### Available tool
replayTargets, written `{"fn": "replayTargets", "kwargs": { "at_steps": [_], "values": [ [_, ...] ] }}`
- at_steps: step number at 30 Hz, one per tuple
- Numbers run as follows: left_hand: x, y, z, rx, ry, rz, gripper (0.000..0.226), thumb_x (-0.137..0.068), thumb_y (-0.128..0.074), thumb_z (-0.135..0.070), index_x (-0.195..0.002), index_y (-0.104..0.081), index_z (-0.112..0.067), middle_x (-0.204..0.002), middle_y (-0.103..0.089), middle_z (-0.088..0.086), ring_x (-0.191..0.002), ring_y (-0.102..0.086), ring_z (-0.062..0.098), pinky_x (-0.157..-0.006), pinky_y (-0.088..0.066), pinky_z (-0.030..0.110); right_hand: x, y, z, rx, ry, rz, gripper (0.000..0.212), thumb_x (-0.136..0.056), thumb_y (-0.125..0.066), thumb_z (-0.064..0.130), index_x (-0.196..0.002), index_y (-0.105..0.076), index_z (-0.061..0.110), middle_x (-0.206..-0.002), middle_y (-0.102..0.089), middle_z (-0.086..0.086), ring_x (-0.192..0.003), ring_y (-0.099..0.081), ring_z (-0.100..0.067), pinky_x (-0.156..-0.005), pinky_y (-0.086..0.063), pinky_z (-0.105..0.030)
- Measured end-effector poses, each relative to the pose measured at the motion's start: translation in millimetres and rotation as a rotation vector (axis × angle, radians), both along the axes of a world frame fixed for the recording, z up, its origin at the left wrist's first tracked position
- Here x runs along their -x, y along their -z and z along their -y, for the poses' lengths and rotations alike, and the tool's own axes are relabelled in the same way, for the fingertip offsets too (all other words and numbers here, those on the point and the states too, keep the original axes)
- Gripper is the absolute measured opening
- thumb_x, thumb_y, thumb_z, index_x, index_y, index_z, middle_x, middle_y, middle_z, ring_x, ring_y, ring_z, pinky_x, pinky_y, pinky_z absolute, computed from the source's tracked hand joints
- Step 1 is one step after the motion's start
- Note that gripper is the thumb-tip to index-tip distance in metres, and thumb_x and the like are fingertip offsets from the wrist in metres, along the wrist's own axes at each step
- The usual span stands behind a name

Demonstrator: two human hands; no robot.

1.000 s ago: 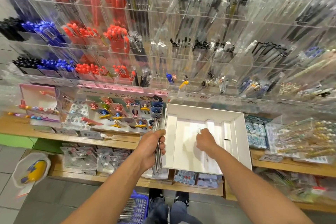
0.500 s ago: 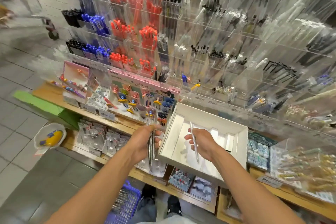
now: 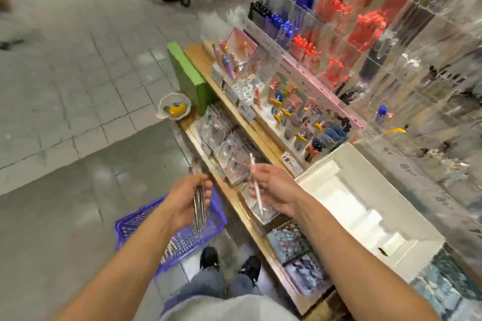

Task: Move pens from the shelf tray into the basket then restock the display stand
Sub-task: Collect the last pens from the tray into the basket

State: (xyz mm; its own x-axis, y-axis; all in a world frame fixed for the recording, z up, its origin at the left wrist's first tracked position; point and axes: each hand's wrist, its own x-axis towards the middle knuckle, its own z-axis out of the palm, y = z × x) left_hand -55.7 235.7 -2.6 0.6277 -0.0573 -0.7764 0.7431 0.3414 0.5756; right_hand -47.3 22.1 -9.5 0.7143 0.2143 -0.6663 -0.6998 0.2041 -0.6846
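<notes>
While the left hand grips a bundle of slim silver pens above the blue plastic basket, the right hand pinches one white pen.

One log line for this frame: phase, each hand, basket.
phase: carrying pens to basket | left hand: grips pen bundle over basket | right hand: holds one pen | tray: on shelf

A white tray lies on the wooden shelf; the blue basket sits on the grey floor.
</notes>
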Motion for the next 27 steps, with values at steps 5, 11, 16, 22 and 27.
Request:
{"fn": "replayTargets", "kwargs": {
  "at_steps": [5,11,16,22,27],
  "values": [
    [36,10,-78,-0.03,-0.246,-0.017,0.018,-0.101,-0.045,-0.012,-0.087,-0.056,-0.011,-0.061,-0.059,0.002,-0.039,-0.05,0.01,-0.039,-0.042,0.018,-7,14,-86,0.01,-0.275,0.023,0.005,-0.095,-0.059,0.012,-0.092,-0.062,0.014,-0.073,-0.067,0.001,-0.059,-0.06,-0.006,-0.059,-0.046,-0.022],
    [89,33,-170,-0.027,-0.445,-0.069,0.015,-0.101,-0.048,-0.016,-0.091,-0.059,-0.01,-0.069,-0.061,0.005,-0.046,-0.053,0.011,-0.043,-0.046,0.021,1,41,-186,0.049,-0.466,-0.065,0.01,-0.099,-0.054,0.017,-0.099,-0.063,0.011,-0.084,-0.07,-0.004,-0.068,-0.065,-0.012,-0.068,-0.053,-0.027],
    [117,79,-241,-0.059,-0.548,-0.151,0.013,-0.103,-0.045,-0.017,-0.099,-0.055,-0.01,-0.068,-0.058,0.003,-0.048,-0.048,0.012,-0.044,-0.042,0.023,2,86,-265,0.137,-0.557,-0.13,0.012,-0.099,-0.055,0.015,-0.1,-0.065,0.009,-0.077,-0.06,0.0,-0.067,-0.056,-0.013,-0.062,-0.052,-0.025],
    [126,168,-294,-0.065,-0.545,-0.265,0.019,-0.102,-0.041,-0.013,-0.094,-0.058,-0.009,-0.061,-0.06,0.001,-0.048,-0.045,0.012,-0.043,-0.039,0.022,5,180,-334,0.284,-0.573,-0.149,0.005,-0.091,-0.068,0.018,-0.088,-0.071,0.014,-0.08,-0.068,0.003,-0.071,-0.059,-0.013,-0.063,-0.052,-0.026],
    [110,273,-323,-0.047,-0.586,-0.337,0.014,-0.101,-0.045,-0.011,-0.094,-0.057,-0.012,-0.061,-0.062,0.001,-0.046,-0.049,0.012,-0.042,-0.041,0.022,2,296,-372,0.382,-0.58,-0.198,0.005,-0.09,-0.067,0.009,-0.091,-0.071,0.012,-0.082,-0.068,0.001,-0.073,-0.059,-0.013,-0.061,-0.052,-0.024]
  ]
}}
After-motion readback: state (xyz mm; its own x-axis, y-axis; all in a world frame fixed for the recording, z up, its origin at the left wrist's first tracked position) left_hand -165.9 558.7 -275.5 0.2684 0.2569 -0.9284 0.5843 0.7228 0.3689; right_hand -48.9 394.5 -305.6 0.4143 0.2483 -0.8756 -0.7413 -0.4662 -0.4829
